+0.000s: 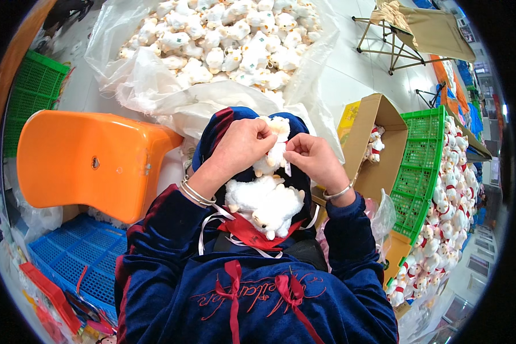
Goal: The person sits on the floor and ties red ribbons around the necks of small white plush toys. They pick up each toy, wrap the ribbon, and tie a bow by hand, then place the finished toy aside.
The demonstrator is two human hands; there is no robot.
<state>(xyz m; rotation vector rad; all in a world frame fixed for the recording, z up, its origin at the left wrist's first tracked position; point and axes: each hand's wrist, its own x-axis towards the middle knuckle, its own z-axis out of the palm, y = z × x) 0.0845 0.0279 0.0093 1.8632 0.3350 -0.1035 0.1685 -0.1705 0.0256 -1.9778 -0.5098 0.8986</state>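
Note:
A small white plush toy [277, 150] lies over my knees, its head away from me, between my two hands. My left hand [243, 146] pinches at the toy's neck from the left. From the other side my right hand [316, 159] has thumb and forefinger pressed together close to the toy's body. What is between the fingers of either hand is too small to make out; a narrow white strip shows below the right fingertips. Nearer on my lap rest more white plush toys [266, 200], on top of red cloth pieces [252, 230] with white ribbons [211, 221].
Ahead, a big clear plastic bag [149, 86] holds many white plush toys [229, 43]. An orange stool [92, 163] and a blue crate [80, 252] stand left. At right are a cardboard box [384, 129], a green crate [415, 172], toys with red scarves [447, 212], and a folding chair [430, 31].

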